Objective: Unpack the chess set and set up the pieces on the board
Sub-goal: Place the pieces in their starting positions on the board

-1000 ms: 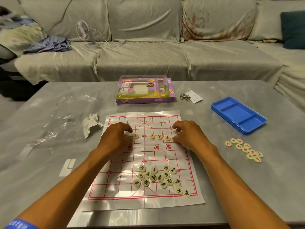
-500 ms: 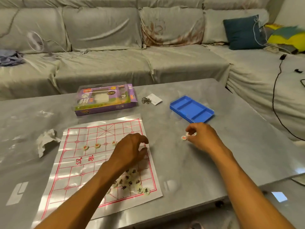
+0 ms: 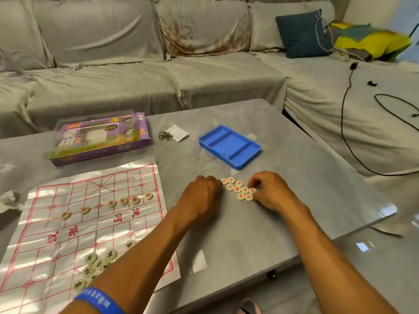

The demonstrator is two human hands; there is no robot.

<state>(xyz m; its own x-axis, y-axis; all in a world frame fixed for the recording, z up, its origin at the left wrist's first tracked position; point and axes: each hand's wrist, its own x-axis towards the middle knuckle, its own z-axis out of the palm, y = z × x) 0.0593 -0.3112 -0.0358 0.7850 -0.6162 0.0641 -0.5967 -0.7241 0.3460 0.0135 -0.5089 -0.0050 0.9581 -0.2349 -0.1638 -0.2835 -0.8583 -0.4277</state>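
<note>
Both hands' curled fingers (image 3: 255,182) flank the red pieces (image 3: 238,189) on the table; grip unclear

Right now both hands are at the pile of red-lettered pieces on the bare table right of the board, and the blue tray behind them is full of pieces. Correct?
Not quite. In the head view the blue tray holds no pieces; its compartments are bare. The rest holds: the left hand and right hand flank the pile of red-lettered pieces on the table, right of the board.

Board (image 3: 68,223) left of loose pieces (image 3: 239,189), tray (image 3: 229,146) behind
</note>
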